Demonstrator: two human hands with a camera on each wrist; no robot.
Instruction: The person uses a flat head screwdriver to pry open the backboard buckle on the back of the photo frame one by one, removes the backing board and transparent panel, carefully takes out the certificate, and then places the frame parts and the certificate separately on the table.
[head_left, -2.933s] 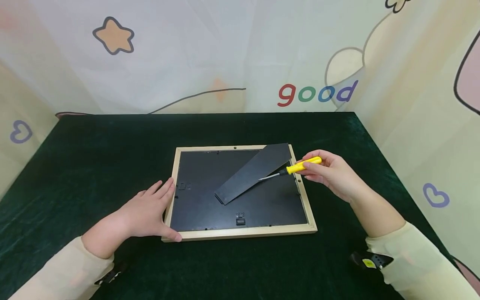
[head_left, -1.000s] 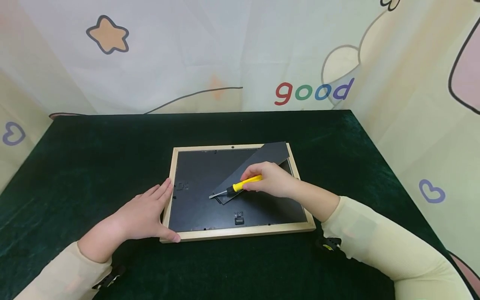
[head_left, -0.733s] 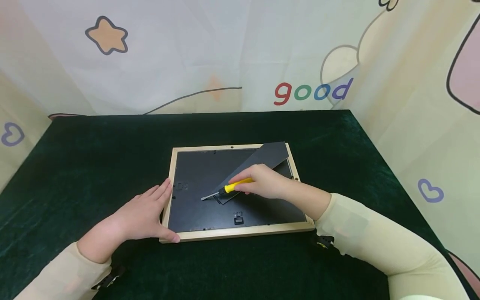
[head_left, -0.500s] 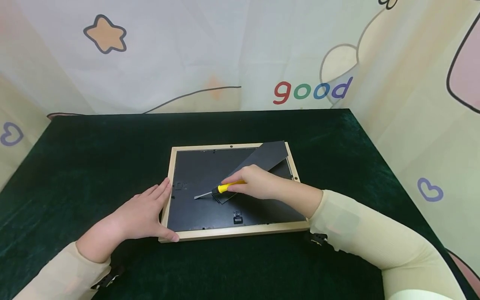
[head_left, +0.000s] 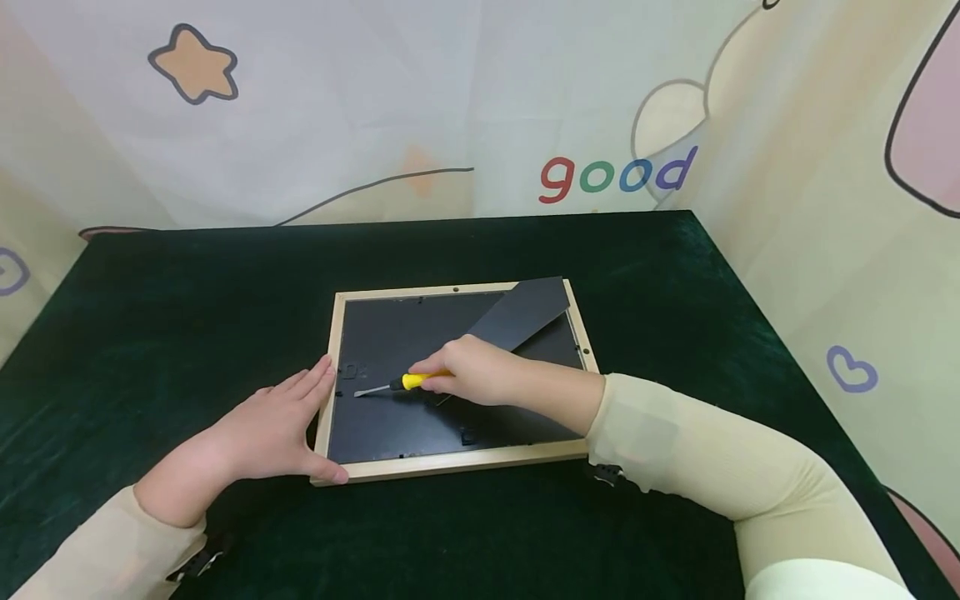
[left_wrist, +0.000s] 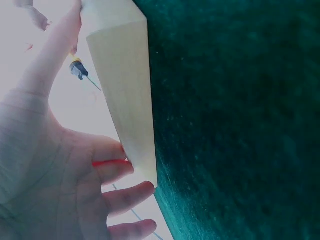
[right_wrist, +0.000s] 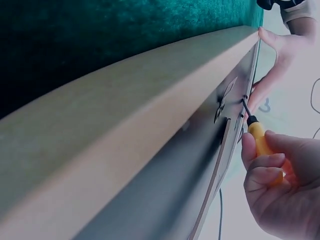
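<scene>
A picture frame lies face down, its pale wooden border (head_left: 465, 458) around a black backing board (head_left: 390, 333). A black stand leg (head_left: 525, 312) slants across the board, its upper end over the frame's top right corner. My right hand (head_left: 483, 371) grips a screwdriver (head_left: 414, 381) by its yellow handle. The blade points left, with its tip close to a small black tab (head_left: 339, 393) at the board's left edge; I cannot tell whether they touch. My left hand (head_left: 262, 433) rests against the frame's left side, fingers fairly straight, thumb on the lower left corner.
Dark green cloth (head_left: 187, 317) covers the table under the frame. A pale printed curtain (head_left: 337, 100) hangs behind and at both sides. Small black hangers (head_left: 468, 436) sit on the backing board. Straps with black devices are on both wrists.
My right hand has carried the screwdriver from the frame's right side leftward over the board to near its left edge. The left hand stays at the frame; the head view has shifted slightly.
</scene>
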